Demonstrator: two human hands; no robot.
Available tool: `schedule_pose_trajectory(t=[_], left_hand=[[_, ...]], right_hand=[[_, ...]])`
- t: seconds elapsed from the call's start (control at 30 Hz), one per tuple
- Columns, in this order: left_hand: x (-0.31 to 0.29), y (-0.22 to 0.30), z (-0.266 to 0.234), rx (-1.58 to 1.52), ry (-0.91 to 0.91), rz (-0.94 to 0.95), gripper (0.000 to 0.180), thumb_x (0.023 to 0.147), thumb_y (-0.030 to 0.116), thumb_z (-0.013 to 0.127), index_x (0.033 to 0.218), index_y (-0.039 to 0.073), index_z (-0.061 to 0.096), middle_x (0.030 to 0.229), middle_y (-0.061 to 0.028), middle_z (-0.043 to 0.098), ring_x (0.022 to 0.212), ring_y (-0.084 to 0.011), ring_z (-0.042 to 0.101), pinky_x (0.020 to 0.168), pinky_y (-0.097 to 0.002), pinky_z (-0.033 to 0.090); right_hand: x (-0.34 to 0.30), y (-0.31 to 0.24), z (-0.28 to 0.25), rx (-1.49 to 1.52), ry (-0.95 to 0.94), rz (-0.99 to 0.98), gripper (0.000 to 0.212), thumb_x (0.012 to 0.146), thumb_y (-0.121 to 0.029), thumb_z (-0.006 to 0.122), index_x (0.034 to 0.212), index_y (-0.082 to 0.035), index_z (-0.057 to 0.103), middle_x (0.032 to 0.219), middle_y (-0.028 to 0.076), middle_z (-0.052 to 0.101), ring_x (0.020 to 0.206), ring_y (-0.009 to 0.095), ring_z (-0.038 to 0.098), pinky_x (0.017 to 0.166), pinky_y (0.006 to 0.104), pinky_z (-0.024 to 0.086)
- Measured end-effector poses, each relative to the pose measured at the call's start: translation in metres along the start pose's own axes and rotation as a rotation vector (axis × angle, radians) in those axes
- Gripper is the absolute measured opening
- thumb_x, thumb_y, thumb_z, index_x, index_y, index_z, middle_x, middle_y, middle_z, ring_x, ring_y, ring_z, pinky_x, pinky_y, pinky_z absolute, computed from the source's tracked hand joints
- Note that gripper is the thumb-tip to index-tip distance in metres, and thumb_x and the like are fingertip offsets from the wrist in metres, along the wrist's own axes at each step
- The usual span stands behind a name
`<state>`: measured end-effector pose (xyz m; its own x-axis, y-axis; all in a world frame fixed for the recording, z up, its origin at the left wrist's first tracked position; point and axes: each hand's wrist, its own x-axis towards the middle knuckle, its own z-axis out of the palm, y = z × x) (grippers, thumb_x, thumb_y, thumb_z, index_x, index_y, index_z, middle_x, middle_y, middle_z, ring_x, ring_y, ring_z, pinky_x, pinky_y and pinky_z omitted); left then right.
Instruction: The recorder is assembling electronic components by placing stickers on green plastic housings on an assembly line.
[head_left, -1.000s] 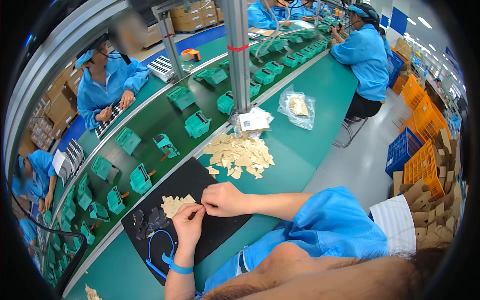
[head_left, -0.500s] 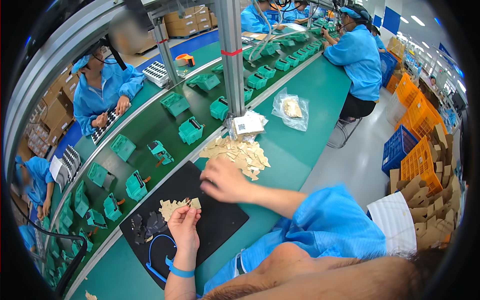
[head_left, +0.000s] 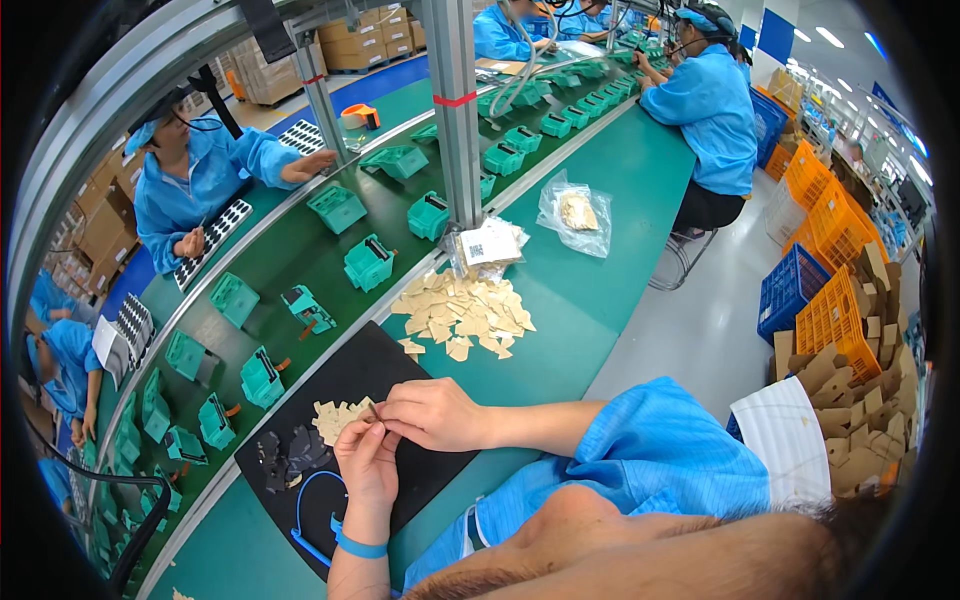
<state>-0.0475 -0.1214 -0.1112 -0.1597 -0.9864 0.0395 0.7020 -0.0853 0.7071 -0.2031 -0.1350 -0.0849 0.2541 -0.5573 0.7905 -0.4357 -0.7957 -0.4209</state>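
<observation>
My left hand [head_left: 368, 465] and my right hand [head_left: 435, 412] meet over the black mat [head_left: 345, 375], fingertips pinched together. Between them is a small thin piece [head_left: 374, 409], seen as a dark brown edge; most of it is hidden by the fingers. Just beyond my left hand lies a small heap of tan cut pieces [head_left: 336, 420]. Dark grey pieces [head_left: 300, 452] lie left of it on the mat. A larger pile of tan pieces [head_left: 465, 312] spreads on the green table past the mat. A blue wrist strap [head_left: 360, 543] with a cord is round my left wrist.
A conveyor carries rows of green plastic housings [head_left: 262, 378] along my left. A metal post [head_left: 455, 120] stands ahead, near clear bags [head_left: 487, 245] and another bag [head_left: 577, 212]. Co-workers [head_left: 185, 190] sit across the line and farther along. Orange crates [head_left: 838, 320] stand right.
My right hand has come from near the large tan pile to my left fingertips. The tan piece seen in my left hand no longer shows clearly. A co-worker opposite has stretched out an arm.
</observation>
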Motion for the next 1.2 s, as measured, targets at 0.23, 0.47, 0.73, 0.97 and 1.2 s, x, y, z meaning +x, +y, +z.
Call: schedule_pose_trajectory(t=[0.23,0.47,0.73,0.97,1.2], left_hand=[[-0.003,0.004,0.001,0.054,-0.114,0.032,0.017,0.075,-0.01,0.059,0.082,0.003,0.066,0.106,-0.0096,0.054,0.09,-0.0189,0.056,0.075,-0.0295,0.05],[0.001,0.0,-0.001,0.155,-0.154,0.092,0.02,0.071,-0.013,0.06,0.082,0.003,0.067,0.1,-0.0093,0.052,0.088,-0.0171,0.055,0.073,-0.0247,0.047],[-0.001,0.002,0.006,0.141,-0.103,0.057,0.017,0.073,-0.01,0.061,0.082,0.003,0.065,0.098,-0.0077,0.053,0.086,-0.0171,0.057,0.071,-0.0261,0.049],[0.008,0.026,-0.008,0.559,-0.202,0.221,0.011,0.073,-0.002,0.067,0.074,0.003,0.058,0.097,-0.0075,0.052,0.09,-0.0175,0.053,0.073,-0.0261,0.045],[0.006,0.032,-0.027,0.521,-0.198,0.113,0.013,0.074,-0.007,0.066,0.082,0.002,0.062,0.095,-0.0068,0.054,0.083,-0.0127,0.053,0.074,-0.0245,0.043]], right_hand=[[-0.003,0.0,-0.001,0.063,-0.024,-0.096,0.016,0.068,-0.002,0.066,0.083,-0.001,0.061,0.079,0.007,0.059,0.068,0.022,0.06,0.053,0.0307,0.049],[-0.004,0.001,-0.008,0.067,-0.023,-0.119,0.015,0.066,-0.001,0.066,0.08,-0.001,0.06,0.077,0.007,0.058,0.066,0.021,0.06,0.052,0.0305,0.049],[-0.005,0.005,-0.005,0.045,0.017,-0.073,0.009,0.066,-0.001,0.063,0.074,-0.003,0.059,0.069,0.005,0.055,0.06,0.02,0.058,0.049,0.0295,0.047],[0.015,0.089,-0.039,-0.354,-0.405,0.599,0.026,0.073,-0.023,0.048,0.07,-0.001,0.062,0.071,0.022,0.061,0.069,0.041,0.06,0.063,0.0513,0.046],[0.032,0.135,-0.047,-0.874,-0.484,0.149,0.014,0.07,-0.017,0.059,0.07,-0.003,0.059,0.077,0.013,0.059,0.074,0.029,0.06,0.059,0.0413,0.049]])
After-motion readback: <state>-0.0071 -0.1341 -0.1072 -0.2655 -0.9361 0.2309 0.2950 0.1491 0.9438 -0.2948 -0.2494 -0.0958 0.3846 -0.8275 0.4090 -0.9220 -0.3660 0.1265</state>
